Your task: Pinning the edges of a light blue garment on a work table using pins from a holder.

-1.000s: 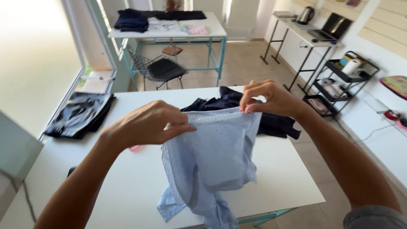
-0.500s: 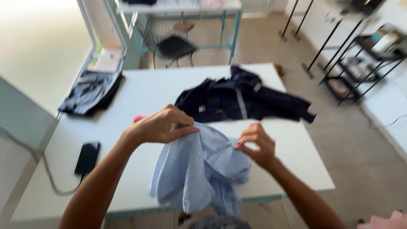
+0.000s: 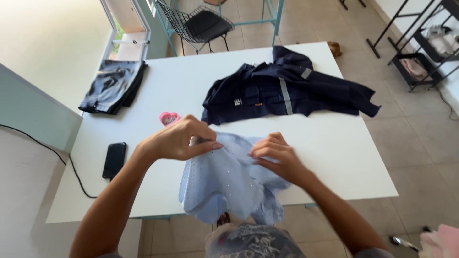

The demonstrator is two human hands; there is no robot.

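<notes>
My shirt (image 3: 229,184), pale blue with tiny dots, lies bunched at the near edge of the white table (image 3: 334,143), its lower folds spilling over the edge toward my lap. My left hand (image 3: 179,139) is closed on the cloth at its upper left corner, thumb and fingers pinched together on a fold, so the shirt sits just under and to the right of that hand. My right hand (image 3: 277,155) rests on top of the shirt near its upper right part, fingers curled and pressing into the fabric; I cannot tell whether they truly grip a fold or only press down on it. The two hands are near each other, with a short ridge of cloth between them.

Just beyond my left hand a small pink thing (image 3: 169,118) lies on the table, partly hidden by my knuckles. To the left of my forearm a black phone (image 3: 114,159) lies flat near the table's left edge, with a dark cable (image 3: 71,167) hanging beside that edge.

Farther off, past the middle of the table, a navy jacket (image 3: 287,91) with grey stripes is spread out, well apart from the shirt. At the far left corner a folded grey garment (image 3: 114,86) lies. Beyond the table stands a black wire chair (image 3: 203,26) on the tiled floor, and a black rack (image 3: 420,48) stands to the right.
</notes>
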